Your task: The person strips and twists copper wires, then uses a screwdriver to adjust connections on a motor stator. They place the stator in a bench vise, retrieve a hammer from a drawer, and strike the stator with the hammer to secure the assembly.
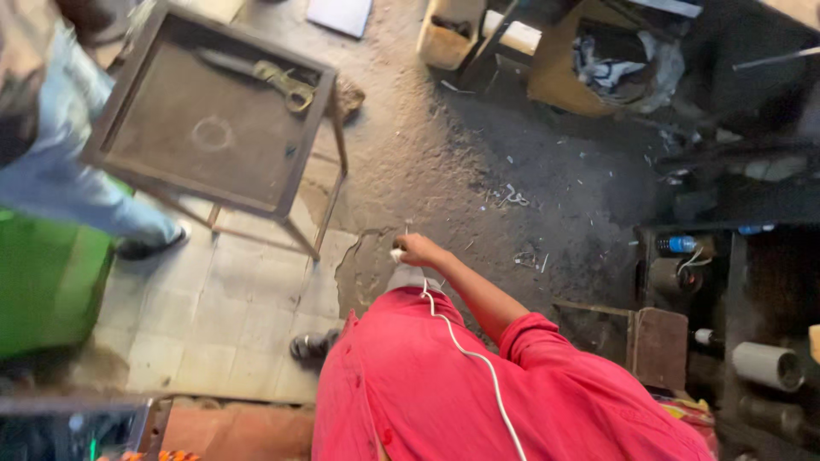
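Fingers (408, 249) of the right hand (418, 250) pinch shut on a small white plug (398, 253) over the dusty floor (444, 162) — its thin white cable (465, 352) looks light, limp — best held at the plug. Left hand unseen.

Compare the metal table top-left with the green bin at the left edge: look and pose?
The metal table is brown, rusty and open-framed on thin legs, with scissors lying on its top; the green bin is bright, solid-sided and sits low, cut off by the frame edge. The table appears tilted in view. Both stand on the floor beside a passing person's leg.
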Demonstrator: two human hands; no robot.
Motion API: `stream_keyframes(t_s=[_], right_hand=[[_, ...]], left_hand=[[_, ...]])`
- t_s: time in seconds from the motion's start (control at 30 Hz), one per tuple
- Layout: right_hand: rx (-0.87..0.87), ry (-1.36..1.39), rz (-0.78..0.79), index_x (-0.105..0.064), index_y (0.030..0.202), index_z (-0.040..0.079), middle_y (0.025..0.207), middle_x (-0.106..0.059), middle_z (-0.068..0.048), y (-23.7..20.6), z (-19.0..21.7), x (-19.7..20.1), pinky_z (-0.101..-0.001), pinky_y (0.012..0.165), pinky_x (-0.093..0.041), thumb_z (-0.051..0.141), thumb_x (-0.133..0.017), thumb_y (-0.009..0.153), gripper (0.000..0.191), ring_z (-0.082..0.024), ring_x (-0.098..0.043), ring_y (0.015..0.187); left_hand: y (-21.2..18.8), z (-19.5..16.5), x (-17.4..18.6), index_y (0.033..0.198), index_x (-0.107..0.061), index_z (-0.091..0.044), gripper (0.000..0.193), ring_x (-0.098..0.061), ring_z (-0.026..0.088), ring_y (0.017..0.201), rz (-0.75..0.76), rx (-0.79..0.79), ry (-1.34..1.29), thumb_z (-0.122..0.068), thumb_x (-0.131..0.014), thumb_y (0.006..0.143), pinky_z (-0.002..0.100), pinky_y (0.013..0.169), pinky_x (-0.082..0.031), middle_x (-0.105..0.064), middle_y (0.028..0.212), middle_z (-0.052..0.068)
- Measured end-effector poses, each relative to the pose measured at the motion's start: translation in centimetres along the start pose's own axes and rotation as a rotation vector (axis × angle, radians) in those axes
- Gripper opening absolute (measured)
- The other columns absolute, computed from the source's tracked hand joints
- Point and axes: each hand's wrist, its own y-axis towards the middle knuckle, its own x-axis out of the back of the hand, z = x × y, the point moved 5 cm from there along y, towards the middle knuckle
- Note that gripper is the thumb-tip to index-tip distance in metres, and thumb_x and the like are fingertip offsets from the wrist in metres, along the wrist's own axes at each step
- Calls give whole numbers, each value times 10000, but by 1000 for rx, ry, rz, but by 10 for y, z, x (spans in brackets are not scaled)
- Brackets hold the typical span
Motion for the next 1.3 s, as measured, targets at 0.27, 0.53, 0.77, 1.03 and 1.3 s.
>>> stream_keyframes(t_s=[0.27,0.53,0.77,1.03,1.3], right_hand=[[-277,207,-218,-733,1160,110,1096,-762,-148,-106,-236,136,-434,847,-575,396,-702,822,444,-329,-738,1009],[-737,665,-1032,-727,1111,68,1029,-773,-122,-292,-430,221,-380,833,-565,299,-733,875,331,-239,-744,947],[-1181,1355,-1487,-716,986,29,755,-706,-72,-358,-509,124,-360,583,-516,200,-708,898,193,-149,-659,618],[-1563,1683,-813,-775,923,-29,808,-748,-141,-311,-505,126,-407,598,-492,249,-677,951,297,-222,-685,705],[-1251,1373,-1048,-775,987,12,897,-776,-128,-354,-778,283,-406,719,-536,269,-712,904,278,-208,-708,833]], left_hand=[[-141,21,-389,1609,-345,-101,788,-576,299,1291,797,353,-310,-103,-584,858,433,1102,-487,-521,1475,149],[-324,48,-692,1583,-356,-73,856,-592,231,1131,1562,366,44,-77,-683,792,391,950,-511,-552,1340,125],[-515,90,-939,1589,-391,-67,811,-589,187,1000,1872,370,123,-62,-690,835,331,821,-502,-574,1209,97],[-745,30,-1121,1582,-374,-60,827,-566,183,1119,2154,293,-8,-14,-683,816,333,932,-502,-545,1353,93],[-863,27,-1200,1598,-340,-48,916,-577,246,1247,2112,309,-40,-23,-688,752,423,1041,-484,-539,1431,133]])
